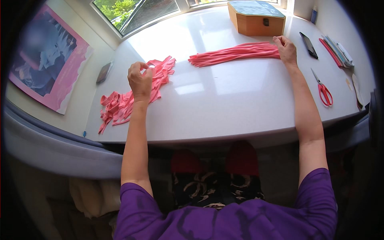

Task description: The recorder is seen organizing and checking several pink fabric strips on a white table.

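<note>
A loose pile of pink fabric strips (162,76) lies on the left of the white tabletop, its lower end crumpled and curled. My left hand (140,79) is over this pile with thumb and fingers curled close together; whether a strip is pinched there is unclear. Farther right, long pink strips lie side by side in a neat bundle (234,54). At that bundle's right end is my right hand (286,51), thumb and fingertips drawn together. It covers the strips' ends, so any hold on them cannot be made out.
A wooden box (258,22) with a clasp stands by the window. On the right lie a black phone (308,45), red-handled scissors (322,90) and a stack of notebooks (337,52). A pink poster (51,60) covers the left wall. The table's front edge (210,138) runs below my forearms.
</note>
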Demonstrator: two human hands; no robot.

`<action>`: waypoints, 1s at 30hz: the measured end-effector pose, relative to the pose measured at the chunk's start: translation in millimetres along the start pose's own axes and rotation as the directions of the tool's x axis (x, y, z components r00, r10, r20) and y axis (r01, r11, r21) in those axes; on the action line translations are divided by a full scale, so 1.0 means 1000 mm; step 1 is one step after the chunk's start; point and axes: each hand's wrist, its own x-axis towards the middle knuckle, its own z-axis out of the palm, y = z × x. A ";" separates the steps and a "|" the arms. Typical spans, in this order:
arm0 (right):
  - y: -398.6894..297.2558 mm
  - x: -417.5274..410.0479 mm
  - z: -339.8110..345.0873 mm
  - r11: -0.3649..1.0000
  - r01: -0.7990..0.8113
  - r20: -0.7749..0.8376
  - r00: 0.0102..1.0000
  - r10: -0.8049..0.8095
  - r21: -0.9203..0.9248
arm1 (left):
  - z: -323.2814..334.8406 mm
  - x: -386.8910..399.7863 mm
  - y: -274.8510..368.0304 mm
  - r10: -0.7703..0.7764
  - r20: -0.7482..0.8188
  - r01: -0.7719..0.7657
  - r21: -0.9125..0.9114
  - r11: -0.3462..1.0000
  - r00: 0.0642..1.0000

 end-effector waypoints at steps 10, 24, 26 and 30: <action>-0.050 -0.026 0.007 0.873 0.020 0.454 0.848 -0.273 0.487 | 0.020 0.030 0.129 -0.236 0.723 0.733 -0.678 -0.059 0.650; -0.106 -0.060 0.005 0.805 0.134 0.539 0.678 -0.500 0.577 | 0.075 0.002 0.182 -0.151 0.872 0.866 -0.484 -0.125 0.465; -0.104 -0.061 0.008 0.807 0.088 0.561 0.675 -0.479 0.584 | 0.077 -0.001 0.182 -0.157 0.872 0.868 -0.483 -0.117 0.464; -0.099 -0.061 0.015 0.738 -0.078 0.582 0.673 -0.457 0.670 | 0.082 -0.005 0.181 -0.130 0.867 0.848 -0.497 -0.185 0.481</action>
